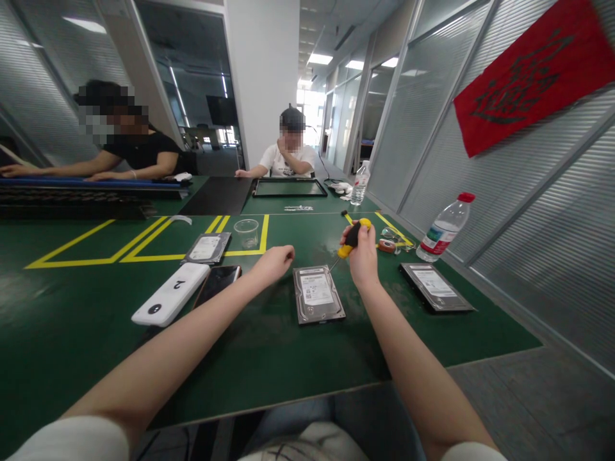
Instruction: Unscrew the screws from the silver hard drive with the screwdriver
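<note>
Hard drive [318, 296] lay centre-frame, down-left of your right hand [364, 257], which gripped the screwdriver [353, 237], tip at its upper-right corner. Your left hand [273, 262] curled; whether empty, could not tell.

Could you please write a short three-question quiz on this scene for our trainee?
1. Which hand holds the screwdriver?
2. True or false: the screwdriver's tip points up at the ceiling.
3. What stands just beyond the rightmost hard drive: A, a cup; B, a bottle; C, a phone?

Key: 1. The right hand. 2. False; it points down at the middle hard drive. 3. B.
</note>
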Demonstrator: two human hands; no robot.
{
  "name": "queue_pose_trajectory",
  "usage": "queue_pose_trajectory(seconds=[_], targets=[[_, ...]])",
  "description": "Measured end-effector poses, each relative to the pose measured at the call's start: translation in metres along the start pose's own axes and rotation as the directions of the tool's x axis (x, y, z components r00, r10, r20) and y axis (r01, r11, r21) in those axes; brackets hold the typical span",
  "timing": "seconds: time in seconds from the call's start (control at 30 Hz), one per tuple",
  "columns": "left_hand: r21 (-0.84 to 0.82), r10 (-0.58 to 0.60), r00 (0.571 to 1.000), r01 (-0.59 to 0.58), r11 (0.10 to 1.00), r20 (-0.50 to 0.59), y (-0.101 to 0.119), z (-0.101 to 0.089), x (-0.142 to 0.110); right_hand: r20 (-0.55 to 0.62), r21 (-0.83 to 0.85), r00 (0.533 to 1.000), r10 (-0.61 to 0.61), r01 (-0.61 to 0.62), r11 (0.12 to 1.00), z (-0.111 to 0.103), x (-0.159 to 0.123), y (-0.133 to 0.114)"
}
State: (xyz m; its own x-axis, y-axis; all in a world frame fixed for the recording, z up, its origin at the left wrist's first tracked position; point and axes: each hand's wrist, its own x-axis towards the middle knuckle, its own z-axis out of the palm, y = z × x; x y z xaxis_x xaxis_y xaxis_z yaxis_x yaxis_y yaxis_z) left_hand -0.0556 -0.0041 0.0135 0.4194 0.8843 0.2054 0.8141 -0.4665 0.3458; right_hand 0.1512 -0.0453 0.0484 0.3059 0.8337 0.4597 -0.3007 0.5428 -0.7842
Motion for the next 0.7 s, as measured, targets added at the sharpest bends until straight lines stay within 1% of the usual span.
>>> queue_pose_trajectory(seconds=[0.13,0.27,0.37,0.47,0.6,0.7], targets=[[-0.077,0.082,0.994,-0.077,0.994,0.071,0.021,-0.01,-0.029,-0.01,0.006,1.0,0.001,-0.001,1.0,0.001,0.0,0.0],[-0.124,0.159,0.976,-0.142,0.982,0.15,0.028,-0.012,-0.048,0.001,-0.005,1.0,0.004,-0.004,1.0,0.001,-0.001,0.001],[-0.178,0.193,0.967,-0.163,0.97,0.167,0.025,-0.01,-0.052,0.002,-0.028,1.0,0.009,-0.009,1.0,0.001,-0.001,0.001],[-0.248,0.219,0.963,-0.175,0.953,0.159,0.022,-0.009,-0.051,-0.003,-0.042,1.0,0.012,-0.013,0.999,0.001,-0.001,0.001],[-0.37,0.216,0.96,-0.138,0.919,0.178,0.016,-0.005,-0.049,0.002,-0.044,1.0,0.011,-0.011,0.999,0.001,-0.001,0.001],[-0.443,0.239,0.95,-0.131,0.887,0.199,0.009,-0.003,-0.049,0.003,-0.043,1.0,0.012,-0.012,0.999,0.001,-0.001,0.002]])
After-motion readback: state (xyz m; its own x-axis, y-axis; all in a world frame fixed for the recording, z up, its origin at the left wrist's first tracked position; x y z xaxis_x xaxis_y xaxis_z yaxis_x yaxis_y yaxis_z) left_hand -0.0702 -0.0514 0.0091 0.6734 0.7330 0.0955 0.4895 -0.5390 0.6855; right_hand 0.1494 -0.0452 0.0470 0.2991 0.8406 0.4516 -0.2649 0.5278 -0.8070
